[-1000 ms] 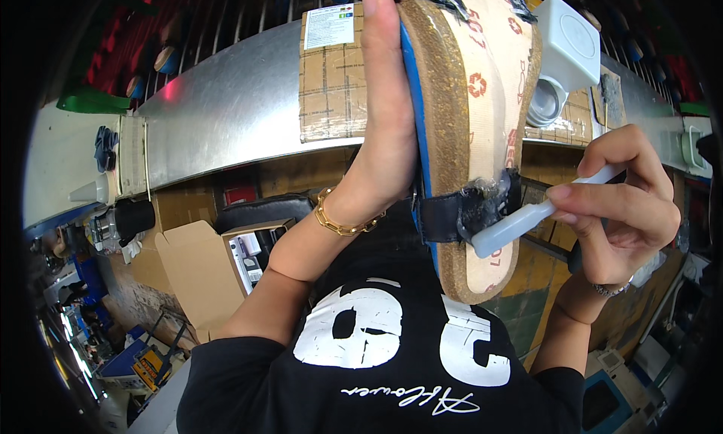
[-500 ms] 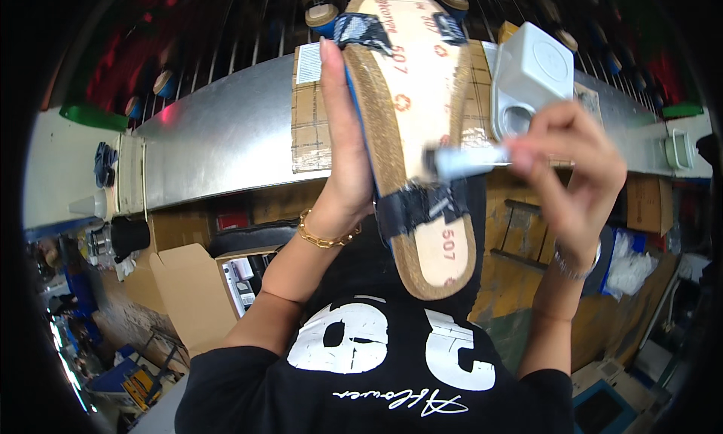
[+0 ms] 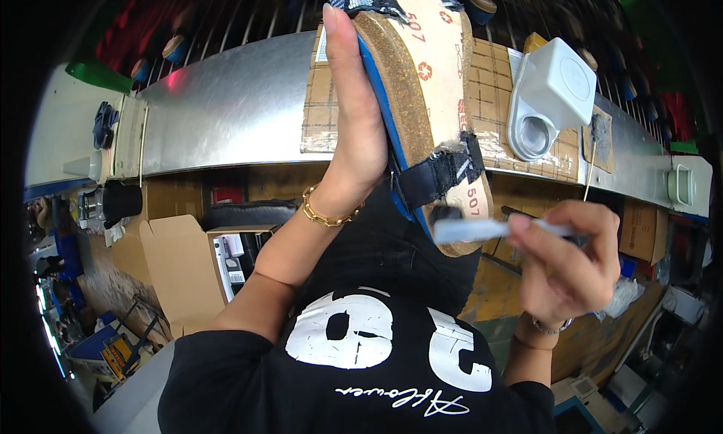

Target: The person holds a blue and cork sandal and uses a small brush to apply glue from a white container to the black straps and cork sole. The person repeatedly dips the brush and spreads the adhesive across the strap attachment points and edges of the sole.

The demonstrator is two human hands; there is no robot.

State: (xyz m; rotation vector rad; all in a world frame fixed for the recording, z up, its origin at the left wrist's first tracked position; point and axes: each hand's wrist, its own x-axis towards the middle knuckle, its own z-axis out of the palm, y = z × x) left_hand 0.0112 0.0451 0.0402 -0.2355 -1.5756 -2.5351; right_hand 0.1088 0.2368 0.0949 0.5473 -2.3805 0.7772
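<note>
My left hand (image 3: pixel 360 125) is wrapped around the left side of an upturned shoe on a blue last, thumb and palm along its edge. The shoe bottom (image 3: pixel 435 95) has a brown cork rim, a pale printed centre and dark strap ends folded over it; its far tip is cut off by the frame. In my right hand (image 3: pixel 568 264), a brush (image 3: pixel 474 230) with a whitish handle is pinched between the fingers. Its dark bristles are over the near end of the shoe bottom, blurred; whether they touch it I cannot tell.
A white plastic container with a round cup (image 3: pixel 553 95) stands on a cardboard sheet (image 3: pixel 320 125) on the metal bench (image 3: pixel 226 95). Beyond the bench, a barred rack carries other lasts (image 3: pixel 175 48). An open carton (image 3: pixel 177 272) sits lower left.
The brush has moved from the middle of the shoe bottom toward its near end. The shoe has shifted away and slightly right, tilting so that more of the blue last shows.
</note>
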